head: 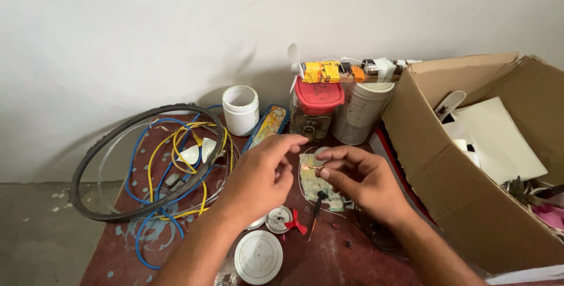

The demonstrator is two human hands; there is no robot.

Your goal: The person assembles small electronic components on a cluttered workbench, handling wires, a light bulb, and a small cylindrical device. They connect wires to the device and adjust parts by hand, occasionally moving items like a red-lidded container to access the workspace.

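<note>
Over a cluttered table, at centre, right hand [361,177] pinches a tiny copper part [309,168] above a circuit board [320,189]; left hand [258,180], fingers loosely curled, reaches from 9 o'clock. Next calls for steady fine grip.

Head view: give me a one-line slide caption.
Both hands, left hand and right hand, pinch a small copper-coloured part above a circuit board on a cluttered red table.

Red table [329,262] w/ wires [161,174], jars [241,110], cardboard box [470,192], maybe circuit board [320,189].

brown cardboard box [446,162] right | red-lidded clear jar [316,110] back | white jar [241,110]
</note>
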